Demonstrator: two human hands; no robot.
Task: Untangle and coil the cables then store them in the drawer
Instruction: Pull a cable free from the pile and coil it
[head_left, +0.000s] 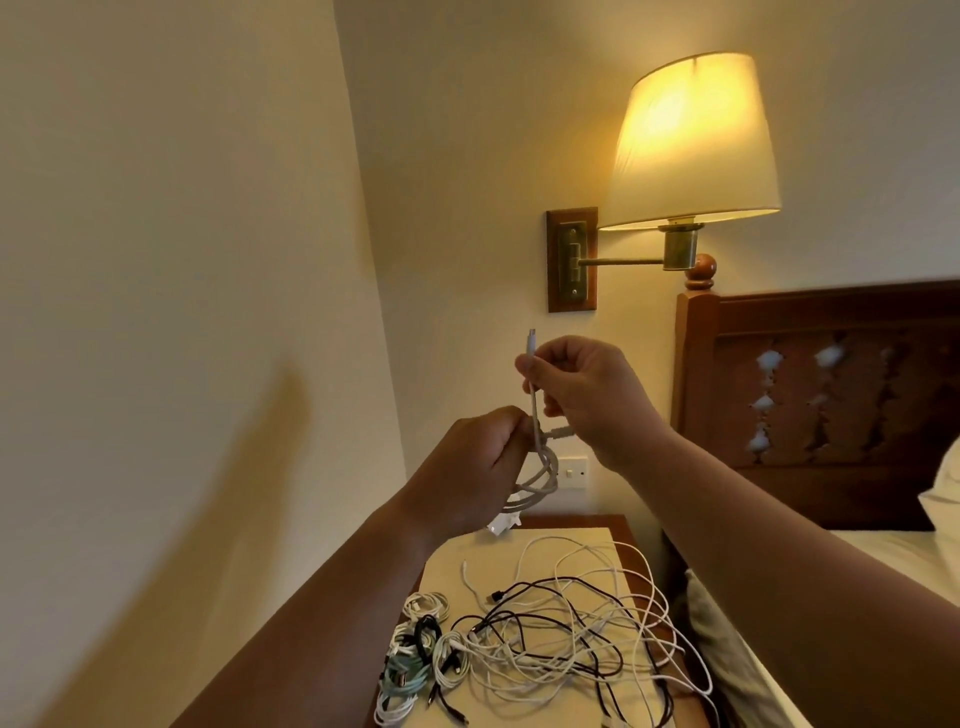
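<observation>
Your left hand (475, 470) is closed around a small coil (540, 478) of grey-white cable, loops hanging below the fist, held up clear of the nightstand (621, 525). That height likely keeps the loops from snagging on the pile underneath.

Your right hand (587, 387) pinches the free end (531, 358) just above the left, connector pointing up. The tail runs down from those fingers into the top of the coil. A short stub pokes sideways between the hands; it looks like the end is being wrapped around the bundle to lock it, though you cannot tell how many turns are on.

The hands are close together, near touching, each clamped on the same cable.

Below, on the nightstand: a loose tangle (582, 623) of white and black cables fills the middle and right. At its left edge sit finished coils (415, 654), white, black and pale teal, grouped apart from the tangle so done and undone stay separate.

A white plug (501, 525) lies at the back, partly behind your left wrist.

The drawer is not in view. Nothing looks stored yet; judged roughly midway, with the large tangle still to sort.

Wall lamp (691, 140) is lit above; bed (893, 551) is to the right.
</observation>
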